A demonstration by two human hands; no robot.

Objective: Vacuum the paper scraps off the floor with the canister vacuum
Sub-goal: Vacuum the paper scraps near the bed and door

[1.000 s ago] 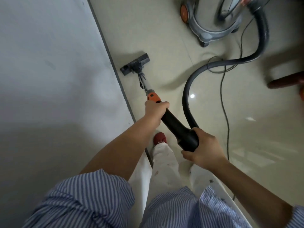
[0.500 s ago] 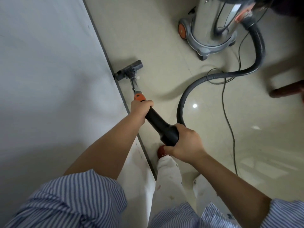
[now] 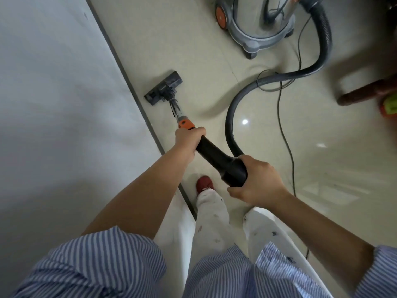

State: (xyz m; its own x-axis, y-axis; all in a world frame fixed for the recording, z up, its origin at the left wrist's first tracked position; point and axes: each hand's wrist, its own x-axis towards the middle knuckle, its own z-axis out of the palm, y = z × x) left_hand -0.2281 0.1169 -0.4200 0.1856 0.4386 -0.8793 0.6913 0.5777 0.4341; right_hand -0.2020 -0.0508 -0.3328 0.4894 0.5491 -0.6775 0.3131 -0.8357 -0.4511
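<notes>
Blue-white striped shirt (image 3: 96, 263), short sleeves, btm of frame. White trousers (image 3: 211, 214) w/ small dark specks, centre. Red shoe (image 3: 204, 183).

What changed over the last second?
The floor head went to the baseboard, then slid back off it; it now sits just clear. Left hand and right hand kept gripping the wand. Canister and hose look unmoved.

A pale grey wall (image 3: 53, 104) blocks the left. The grey ribbed hose (image 3: 231, 125), thin black cord (image 3: 285, 138) and steel canister (image 3: 257, 29) crowd the right; open cream tile (image 3: 193, 39) lies far ahead.
</notes>
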